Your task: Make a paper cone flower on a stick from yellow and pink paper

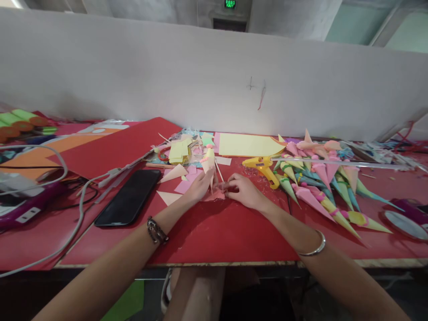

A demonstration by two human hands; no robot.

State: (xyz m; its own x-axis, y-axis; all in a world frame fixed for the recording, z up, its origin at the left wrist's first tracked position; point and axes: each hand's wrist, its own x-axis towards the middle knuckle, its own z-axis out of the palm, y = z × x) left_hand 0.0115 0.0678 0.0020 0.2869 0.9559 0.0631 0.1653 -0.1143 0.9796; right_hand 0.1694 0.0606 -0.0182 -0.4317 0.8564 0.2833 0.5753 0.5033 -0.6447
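Note:
At the middle of the red table, my left hand (201, 183) is closed around the lower part of a small paper cone (209, 156). The cone is yellow above and peach below, with pink trim and a pink tip. My right hand (245, 191) is close by on the right, thumb and fingertips pinched together; what lies between them is too small to make out. A crumpled salmon-pink piece (218, 195) lies between the two hands, near their fingertips. To the right of my right hand rests a yellow glue gun (264, 168).
Many finished-looking paper cones (321, 174) are heaped at right. A black phone (129, 198) lies at left beside a white cable (81, 205). Yellow paper slips (179, 150), a pale yellow sheet (249, 145) and red card (123, 147) lie behind. A white partition (200, 80) closes the back.

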